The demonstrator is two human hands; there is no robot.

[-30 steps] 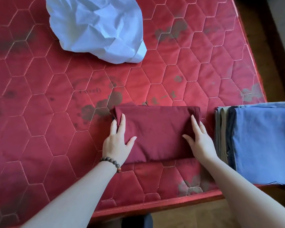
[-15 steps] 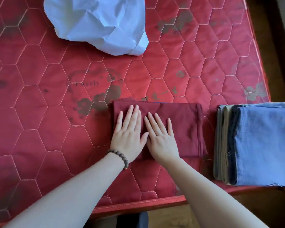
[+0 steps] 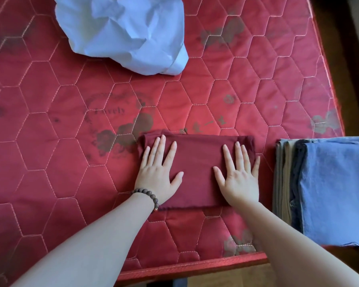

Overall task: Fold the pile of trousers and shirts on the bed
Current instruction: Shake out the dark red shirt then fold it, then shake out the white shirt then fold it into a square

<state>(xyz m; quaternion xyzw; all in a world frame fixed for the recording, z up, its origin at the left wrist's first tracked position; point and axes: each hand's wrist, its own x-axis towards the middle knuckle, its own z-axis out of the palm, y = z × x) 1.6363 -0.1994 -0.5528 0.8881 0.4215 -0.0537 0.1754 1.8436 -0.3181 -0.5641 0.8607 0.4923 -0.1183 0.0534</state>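
Observation:
A folded dark red garment lies as a neat rectangle on the red quilted mattress near its front edge. My left hand, with a bead bracelet at the wrist, presses flat on the garment's left part, fingers straight. My right hand presses flat on its right part, fingers spread. At the back lies a crumpled pale blue garment, unfolded. To the right stands a stack of folded clothes with a blue piece on top and olive and dark layers showing at its left side.
The mattress's front edge runs just below my forearms, with wooden floor beyond it. The mattress's right edge borders a dark wooden frame. The folded stack overhangs the front right corner.
My hands were side by side on the garment's left half; they have slid apart, the right one moving to the garment's right end. The garment stays flat in place.

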